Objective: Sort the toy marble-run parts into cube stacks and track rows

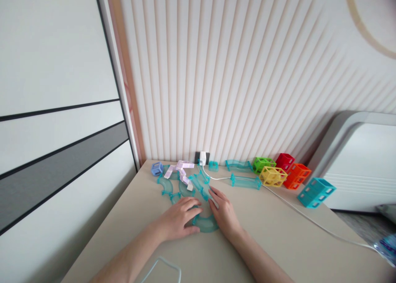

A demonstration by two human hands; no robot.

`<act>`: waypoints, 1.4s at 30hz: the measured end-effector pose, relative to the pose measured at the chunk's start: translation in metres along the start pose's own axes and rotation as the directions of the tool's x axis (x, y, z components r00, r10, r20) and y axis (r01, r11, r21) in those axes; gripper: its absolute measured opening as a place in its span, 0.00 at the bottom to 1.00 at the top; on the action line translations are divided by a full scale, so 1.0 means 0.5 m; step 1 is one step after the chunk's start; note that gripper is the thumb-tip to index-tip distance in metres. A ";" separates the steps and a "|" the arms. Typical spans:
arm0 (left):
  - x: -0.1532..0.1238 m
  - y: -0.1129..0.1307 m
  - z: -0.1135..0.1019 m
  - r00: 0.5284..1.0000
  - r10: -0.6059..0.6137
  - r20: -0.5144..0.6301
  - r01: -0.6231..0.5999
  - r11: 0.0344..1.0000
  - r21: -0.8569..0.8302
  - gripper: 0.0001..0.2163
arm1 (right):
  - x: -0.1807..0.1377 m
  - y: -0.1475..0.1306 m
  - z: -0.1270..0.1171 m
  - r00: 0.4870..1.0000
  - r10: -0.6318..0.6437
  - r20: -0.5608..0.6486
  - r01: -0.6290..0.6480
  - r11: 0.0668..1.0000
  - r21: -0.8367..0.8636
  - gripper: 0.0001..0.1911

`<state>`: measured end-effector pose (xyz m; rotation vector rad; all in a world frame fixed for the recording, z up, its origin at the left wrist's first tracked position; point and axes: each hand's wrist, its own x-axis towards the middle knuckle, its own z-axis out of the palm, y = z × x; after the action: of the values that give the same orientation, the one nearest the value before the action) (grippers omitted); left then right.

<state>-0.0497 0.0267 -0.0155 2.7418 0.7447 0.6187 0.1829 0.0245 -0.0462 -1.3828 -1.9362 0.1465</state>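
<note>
Over the translucent teal track pieces on the table, my left hand (183, 218) lies palm down with fingers spread and thumb stretched out. Its fingertips are at the end of a curved track piece (208, 225). Across from it, my right hand (225, 213) rests with fingers stretched out along the right edge of the track pieces. A straight track piece (199, 187) runs away from the hands towards the wall. More curved track (167, 186) lies to the left. Whatever lies under the palms and fingers is hidden.
A pale purple jointed strip (181, 169) and a blue cube frame (157, 168) lie at the back left. Straight teal tracks (246, 181) and coloured block frames (273, 175) stand right. A white cable (309, 215) crosses the table from a wall charger (202, 158).
</note>
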 end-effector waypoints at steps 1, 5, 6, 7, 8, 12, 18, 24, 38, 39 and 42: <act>0.000 0.000 -0.002 1.000 0.001 -0.007 -0.001 1.000 0.008 0.24 | -0.002 0.002 -0.001 1.000 0.005 -0.013 -0.005 1.000 0.024 0.19; 0.002 -0.005 -0.004 0.993 -0.028 -0.112 0.034 0.998 0.046 0.23 | -0.004 0.004 -0.009 0.999 -0.007 -0.034 0.009 0.997 0.074 0.19; 0.002 -0.007 -0.003 0.989 -0.043 -0.142 0.052 0.997 0.054 0.23 | -0.004 0.003 -0.011 0.999 -0.012 -0.037 0.015 0.997 0.077 0.20; 0.003 -0.010 -0.001 0.984 -0.058 -0.166 0.069 0.996 0.062 0.24 | -0.004 0.001 -0.012 0.999 -0.019 -0.038 0.022 0.997 0.079 0.20; 0.003 -0.013 0.002 0.981 -0.070 -0.179 0.084 0.994 0.071 0.24 | -0.004 -0.001 -0.013 0.999 -0.028 -0.042 0.031 0.996 0.080 0.21; 0.003 -0.021 0.012 0.988 -0.073 -0.139 0.089 0.990 0.111 0.27 | -0.007 -0.010 -0.012 0.997 -0.068 -0.047 0.072 0.993 0.092 0.23; 0.008 -0.017 0.015 0.995 -0.066 -0.076 0.076 0.989 0.127 0.27 | -0.007 -0.019 -0.014 0.994 -0.112 -0.014 0.113 0.987 0.116 0.20; 0.007 -0.012 0.019 0.988 -0.107 -0.111 0.114 0.992 0.060 0.24 | -0.004 -0.019 -0.024 0.995 -0.091 -0.043 0.096 0.986 0.135 0.19; 0.004 -0.020 0.018 0.971 -0.173 -0.165 0.186 0.980 0.070 0.23 | -0.007 -0.024 -0.032 0.960 -0.153 -0.236 0.202 0.958 0.203 0.21; 0.003 -0.023 0.019 0.966 -0.184 -0.180 0.198 0.978 0.066 0.23 | -0.007 -0.023 -0.032 0.958 -0.159 -0.239 0.211 0.955 0.210 0.21; 0.003 -0.032 0.024 0.954 -0.206 -0.216 0.223 0.973 0.057 0.23 | -0.007 -0.022 -0.034 0.965 -0.145 -0.221 0.197 0.952 0.236 0.21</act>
<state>-0.0497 0.0396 -0.0307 2.6416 1.1215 0.8527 0.1855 0.0118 -0.0303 -1.0145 -1.7878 0.1604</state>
